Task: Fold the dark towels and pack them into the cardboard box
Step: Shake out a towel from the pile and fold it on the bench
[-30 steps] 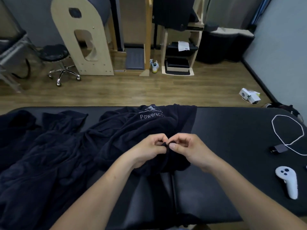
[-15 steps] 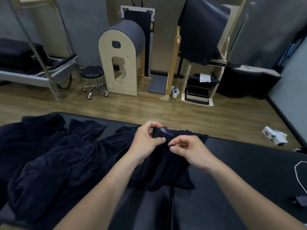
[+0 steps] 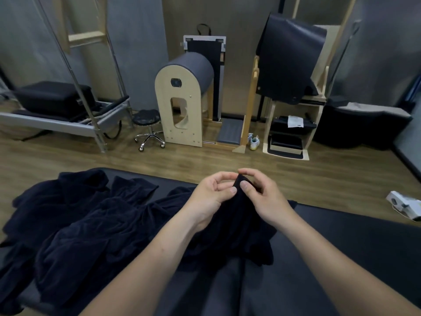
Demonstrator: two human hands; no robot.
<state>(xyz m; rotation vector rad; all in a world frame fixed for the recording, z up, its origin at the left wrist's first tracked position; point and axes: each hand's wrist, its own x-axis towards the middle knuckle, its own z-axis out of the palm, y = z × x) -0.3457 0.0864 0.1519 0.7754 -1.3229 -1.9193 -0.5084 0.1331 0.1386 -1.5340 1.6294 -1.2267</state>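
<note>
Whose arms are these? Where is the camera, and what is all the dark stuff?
There is no machine here: the arms belong to a person. The camera sits on their head and looks forward and down, so you see nearly what they see. The left hand and the right hand both pinch the top corner of a dark towel and lift it up. More dark towels lie crumpled in a heap on the left side of the black padded table. Behind the table is a wooden floor with a round stool on it.
</note>
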